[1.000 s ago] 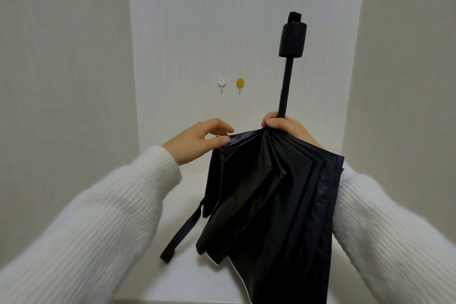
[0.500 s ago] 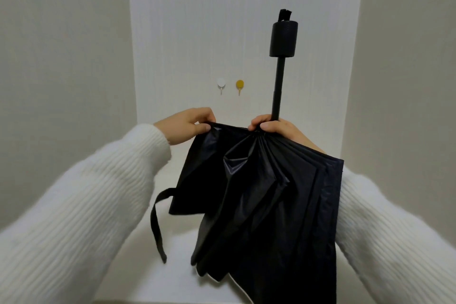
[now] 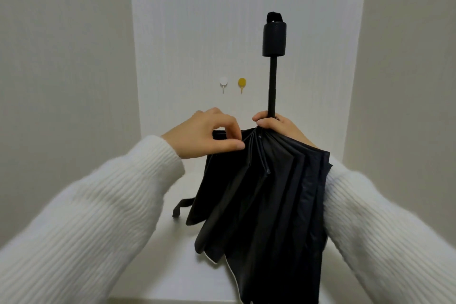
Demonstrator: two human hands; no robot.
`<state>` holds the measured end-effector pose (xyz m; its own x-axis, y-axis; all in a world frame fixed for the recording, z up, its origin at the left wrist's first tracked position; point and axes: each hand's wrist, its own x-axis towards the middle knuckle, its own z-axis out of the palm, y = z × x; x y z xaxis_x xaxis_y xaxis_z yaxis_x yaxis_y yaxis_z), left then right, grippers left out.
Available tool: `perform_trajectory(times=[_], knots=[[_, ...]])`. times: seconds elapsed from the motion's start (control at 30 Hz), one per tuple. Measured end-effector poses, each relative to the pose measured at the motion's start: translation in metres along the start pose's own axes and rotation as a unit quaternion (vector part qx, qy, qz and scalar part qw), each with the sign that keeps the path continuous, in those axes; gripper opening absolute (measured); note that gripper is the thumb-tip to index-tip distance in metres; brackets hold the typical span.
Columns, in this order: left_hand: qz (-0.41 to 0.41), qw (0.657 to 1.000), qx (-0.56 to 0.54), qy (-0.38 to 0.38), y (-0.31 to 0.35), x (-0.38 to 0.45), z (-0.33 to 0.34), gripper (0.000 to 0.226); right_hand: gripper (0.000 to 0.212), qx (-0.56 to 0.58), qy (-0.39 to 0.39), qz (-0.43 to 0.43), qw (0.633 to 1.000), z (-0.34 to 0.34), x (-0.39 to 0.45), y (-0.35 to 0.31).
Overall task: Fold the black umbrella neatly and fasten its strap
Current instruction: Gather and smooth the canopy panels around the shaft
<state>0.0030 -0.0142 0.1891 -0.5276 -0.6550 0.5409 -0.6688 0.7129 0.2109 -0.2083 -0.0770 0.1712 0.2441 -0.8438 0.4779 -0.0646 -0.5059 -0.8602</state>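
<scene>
The black umbrella (image 3: 266, 195) is held handle-up, its canopy hanging in loose pleats toward me. Its handle (image 3: 274, 36) stands on a thin shaft at the top. My right hand (image 3: 276, 124) grips the shaft base and the gathered canopy top. My left hand (image 3: 209, 134) pinches a fold of the canopy's top edge between thumb and fingers, just left of the shaft. The black strap (image 3: 181, 206) dangles loose at the canopy's lower left.
A white surface (image 3: 172, 266) lies below the umbrella, inside a narrow white alcove. On the back wall hang a white hook (image 3: 223, 82) and a yellow hook (image 3: 241, 83). Beige walls close in on both sides.
My left hand drew the canopy fold out to the left, then brought it back toward the shaft, gathering the pleats. The strap swung and now hangs closer to the canopy. The umbrella shifted slightly left.
</scene>
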Motion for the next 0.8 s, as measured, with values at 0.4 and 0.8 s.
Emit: perform_trajectory(times=[0.4, 0.8], knots=[[-0.068, 0.996, 0.049, 0.012, -0.028, 0.004, -0.013, 0.018, 0.004, 0.114, -0.095, -0.017, 0.989, -0.007, -0.003, 0.004], [0.113, 0.989, 0.006, 0.1, 0.011, -0.001, 0.011, 0.02, 0.013, 0.043, -0.059, -0.031, 0.997, -0.005, 0.005, 0.004]])
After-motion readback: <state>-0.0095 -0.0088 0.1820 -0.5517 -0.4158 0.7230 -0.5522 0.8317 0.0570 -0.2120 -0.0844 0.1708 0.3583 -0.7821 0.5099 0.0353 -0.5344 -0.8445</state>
